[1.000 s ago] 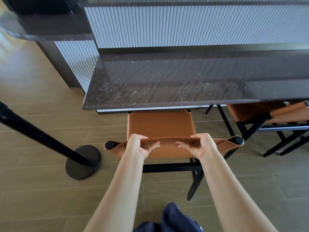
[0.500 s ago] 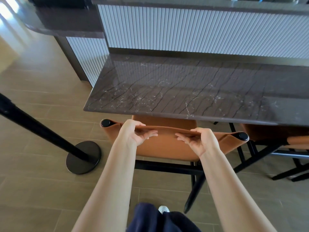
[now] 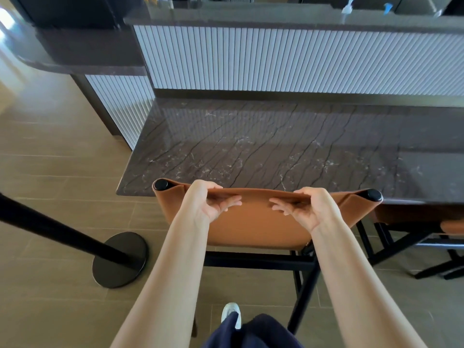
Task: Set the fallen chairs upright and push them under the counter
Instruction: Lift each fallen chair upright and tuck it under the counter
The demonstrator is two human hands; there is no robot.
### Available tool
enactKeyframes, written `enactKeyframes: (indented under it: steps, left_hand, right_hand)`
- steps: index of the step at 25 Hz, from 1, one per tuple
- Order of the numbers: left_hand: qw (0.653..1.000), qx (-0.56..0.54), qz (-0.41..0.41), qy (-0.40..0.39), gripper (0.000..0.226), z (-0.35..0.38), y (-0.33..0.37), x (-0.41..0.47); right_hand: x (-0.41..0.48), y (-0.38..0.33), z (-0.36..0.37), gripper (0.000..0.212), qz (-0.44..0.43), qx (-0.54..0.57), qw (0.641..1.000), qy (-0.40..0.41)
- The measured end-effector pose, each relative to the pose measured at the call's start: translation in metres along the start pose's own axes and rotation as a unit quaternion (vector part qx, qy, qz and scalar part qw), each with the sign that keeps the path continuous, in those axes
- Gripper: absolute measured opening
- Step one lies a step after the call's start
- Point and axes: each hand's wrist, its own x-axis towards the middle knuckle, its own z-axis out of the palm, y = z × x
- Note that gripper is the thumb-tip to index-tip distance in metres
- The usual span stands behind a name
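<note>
At the bottom edge, a dark blue trouser leg (image 3: 251, 332) and the toe of a white shoe (image 3: 231, 311) stand on the floor (image 3: 50, 184) of long tan tiles. Both bare forearms reach straight forward, wrists bent slightly inward. The left hand (image 3: 203, 202) and right hand (image 3: 311, 208) each pinch the top edge of the chair (image 3: 251, 227) backrest: thumbs lie along the top, and curled fingers press the near face of the tan leather. The hands sit apart, each partway in from a black-capped post. The chair stands upright on its black frame, with its backrest just at the near edge of the counter (image 3: 251, 146) and its seat hidden beneath. To the right, a second chair (image 3: 414, 217) of the same leather and black frame sits under the counter, only partly seen. To the left, a black post with a round base (image 3: 119, 259) leans across the view. The counter top is dark veined stone. Behind it rises a white ribbed panel (image 3: 276, 59) under a higher dark ledge (image 3: 251, 18).
</note>
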Motion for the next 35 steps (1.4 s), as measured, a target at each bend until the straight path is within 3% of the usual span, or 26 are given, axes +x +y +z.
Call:
enactKeyframes:
  steps: [4,10,14,21,25,28,30,33,35]
  left_hand:
    - [1.0,0.018,0.007,-0.008,0.01,0.013,0.015,0.008]
    - [1.0,0.021,0.002,-0.016,0.011,0.014,0.02,0.019]
    - [0.999,0.018,0.008,-0.029,0.014,0.011,0.018,0.019]
    - [0.998,0.046,0.025,-0.035,0.024,0.021,0.028,0.02]
    - [0.998,0.052,0.015,-0.038,0.026,0.027,0.036,0.02]
    - [0.999,0.047,0.001,-0.025,0.016,0.024,0.032,0.015]
    - [0.999,0.036,0.002,-0.011,0.012,0.015,0.024,0.014]
    - [1.0,0.022,0.016,0.007,0.014,0.001,0.011,0.02]
    - [0.999,0.02,0.026,0.013,0.016,-0.002,0.007,0.026]
  right_hand:
    - [0.008,-0.011,0.018,0.053,-0.005,0.005,1.0,0.001]
    - [0.005,-0.013,0.028,0.027,-0.004,-0.018,1.0,-0.004]
    - [0.006,-0.012,0.026,0.033,-0.011,-0.019,1.0,0.008]
    - [0.014,-0.021,0.039,0.027,-0.014,-0.031,0.999,-0.011]
    - [0.017,-0.026,0.043,0.05,-0.014,-0.006,1.0,0.012]
    - [0.014,-0.022,0.037,0.054,-0.016,0.007,1.0,0.012]
    - [0.014,-0.012,0.025,0.048,-0.012,0.001,1.0,0.02]
    - [0.017,0.005,0.012,0.02,-0.012,-0.031,0.999,0.022]
    - [0.025,0.009,0.004,0.019,-0.027,-0.03,0.999,0.029]
